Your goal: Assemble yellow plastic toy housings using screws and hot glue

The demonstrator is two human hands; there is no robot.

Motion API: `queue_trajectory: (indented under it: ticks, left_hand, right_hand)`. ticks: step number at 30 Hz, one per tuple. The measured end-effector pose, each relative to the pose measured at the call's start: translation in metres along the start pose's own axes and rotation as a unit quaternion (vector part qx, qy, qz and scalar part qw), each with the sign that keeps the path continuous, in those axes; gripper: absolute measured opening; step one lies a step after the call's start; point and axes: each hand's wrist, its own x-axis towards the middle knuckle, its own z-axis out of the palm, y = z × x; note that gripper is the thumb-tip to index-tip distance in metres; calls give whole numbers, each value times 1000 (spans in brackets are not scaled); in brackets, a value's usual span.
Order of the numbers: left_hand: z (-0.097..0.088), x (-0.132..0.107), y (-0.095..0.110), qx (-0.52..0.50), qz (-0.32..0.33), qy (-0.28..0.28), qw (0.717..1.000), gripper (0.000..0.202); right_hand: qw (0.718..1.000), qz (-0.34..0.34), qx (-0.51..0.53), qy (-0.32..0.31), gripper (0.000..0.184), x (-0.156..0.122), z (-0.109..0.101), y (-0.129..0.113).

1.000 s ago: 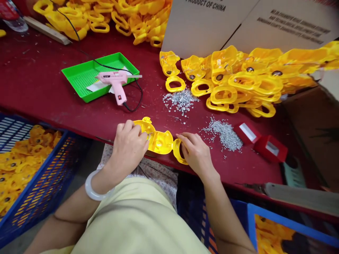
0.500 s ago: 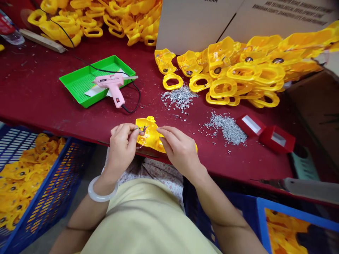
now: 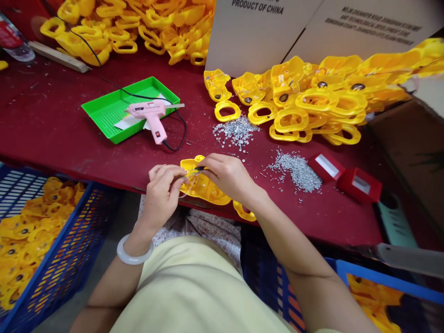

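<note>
Yellow plastic housing (image 3: 204, 187): lies at the red bench edge (image 3: 86, 162), beneath both hands.
Left hand (image 3: 161, 196): fingertips pinched together on thin wires (image 3: 193, 173) above the housing.
Right hand (image 3: 227, 175): has shifted up from the housing, fingers now closed on those wires.

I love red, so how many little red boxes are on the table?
2: one red box sits right of the silver pile, and the other red box sits next to it on the right. More could be hidden.
</note>
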Motion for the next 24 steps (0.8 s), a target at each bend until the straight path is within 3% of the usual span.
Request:
queue_trajectory:
  ticks: [4,6,10,13,16,19,22,24]
  left_hand:
    - [-2,0,-2,-19,-14,16,1000,24]
    - [-5,1,3,17,-4,25,1000,26]
    - [-19,4,29,76,42,34,996,32]
    - [-25,9,51,3,67,-26,997,39]
    - [-16,13,58,-60,67,-76,993,27]
    - [5,12,54,-98,22,-69,992,8]
    - [23,6,48,-129,-52,-44,989,3]
    - [29,4,46,-127,-69,-31,989,5]
  right_hand:
    - [993,12,28,114,16,-10,-14,-5]
    - [987,34,66,141,15,-17,-20,-11]
    - [979,61,146,127,23,-32,-30,-20]
    - [977,47,186,94,25,-43,-34,-20]
    - [958,82,265,78,26,-53,-32,-17]
    - [925,128,349,81,21,-62,-25,-14]
    - [935,132,319,86,14,-68,-18,-12]
    - [950,130,268,98,14,-70,-14,-12]
